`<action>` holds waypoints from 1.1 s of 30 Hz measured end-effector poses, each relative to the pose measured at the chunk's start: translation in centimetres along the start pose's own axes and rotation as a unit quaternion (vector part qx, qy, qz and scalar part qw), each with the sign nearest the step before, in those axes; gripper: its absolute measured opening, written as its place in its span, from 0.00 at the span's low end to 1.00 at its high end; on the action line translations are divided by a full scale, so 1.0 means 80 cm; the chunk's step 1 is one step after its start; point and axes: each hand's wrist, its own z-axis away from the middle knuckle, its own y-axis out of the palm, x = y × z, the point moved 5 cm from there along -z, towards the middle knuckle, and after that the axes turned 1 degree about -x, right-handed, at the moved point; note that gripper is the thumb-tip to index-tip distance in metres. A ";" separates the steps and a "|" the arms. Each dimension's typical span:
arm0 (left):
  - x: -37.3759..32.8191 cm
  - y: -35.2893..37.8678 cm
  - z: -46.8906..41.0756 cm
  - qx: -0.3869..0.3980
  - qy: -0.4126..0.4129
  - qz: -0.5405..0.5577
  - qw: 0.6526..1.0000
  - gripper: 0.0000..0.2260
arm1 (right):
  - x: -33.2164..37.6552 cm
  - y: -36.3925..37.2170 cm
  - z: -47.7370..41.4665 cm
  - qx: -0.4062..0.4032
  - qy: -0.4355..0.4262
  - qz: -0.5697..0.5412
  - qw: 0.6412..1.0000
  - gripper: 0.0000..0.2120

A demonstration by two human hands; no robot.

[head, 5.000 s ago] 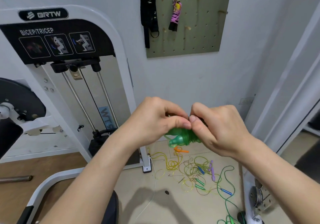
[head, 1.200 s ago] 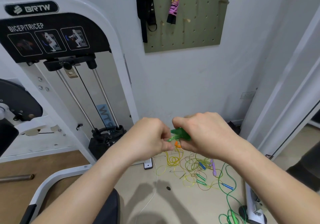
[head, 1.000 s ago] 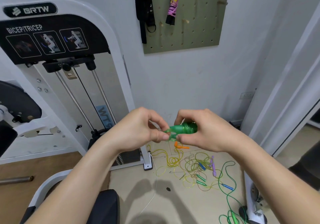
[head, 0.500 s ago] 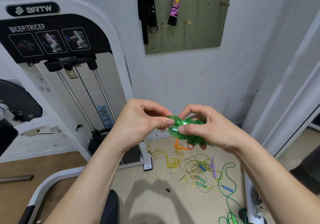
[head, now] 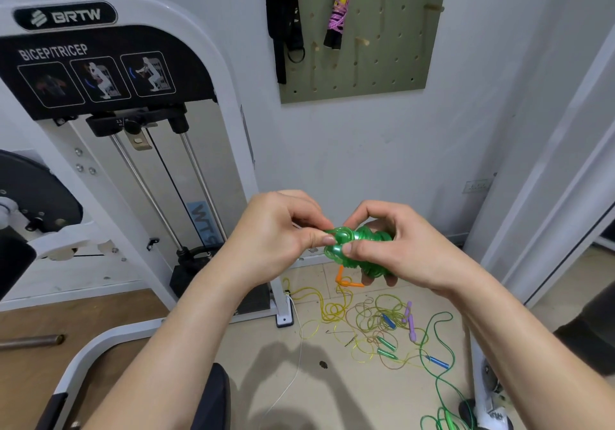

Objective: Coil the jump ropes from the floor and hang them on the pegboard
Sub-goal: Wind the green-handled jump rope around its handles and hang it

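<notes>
A tightly coiled green jump rope sits between my hands at chest height. My right hand wraps round the bundle, thumb on its front. My left hand pinches the rope's left end between thumb and fingers. On the floor below lies a tangle of jump ropes in yellow, olive and green, with blue, purple, green and orange handles. The olive pegboard hangs on the wall above, carrying a coiled pink rope and black straps; several wooden pegs stand bare.
A white BRTW bicep/tricep machine fills the left side, its base foot next to the rope pile. A loose green rope trails toward the bottom right beside a white stand. A door frame rises at right.
My hands rose from waist height to chest height with the green bundle. The right hand's grip turned so the coil shows more fully; the left hand keeps pinching its end.
</notes>
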 end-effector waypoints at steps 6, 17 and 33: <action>-0.035 0.009 0.006 0.019 0.178 -0.229 0.957 0.09 | 0.007 0.002 0.001 -0.037 -0.011 0.035 0.999 0.07; -0.023 0.012 0.010 -0.032 0.169 -0.146 0.974 0.04 | 0.004 0.004 0.005 -0.059 -0.012 0.004 0.998 0.06; 0.021 0.013 -0.005 0.186 -0.036 0.321 0.928 0.14 | 0.012 0.017 0.012 0.125 0.014 -0.220 0.967 0.06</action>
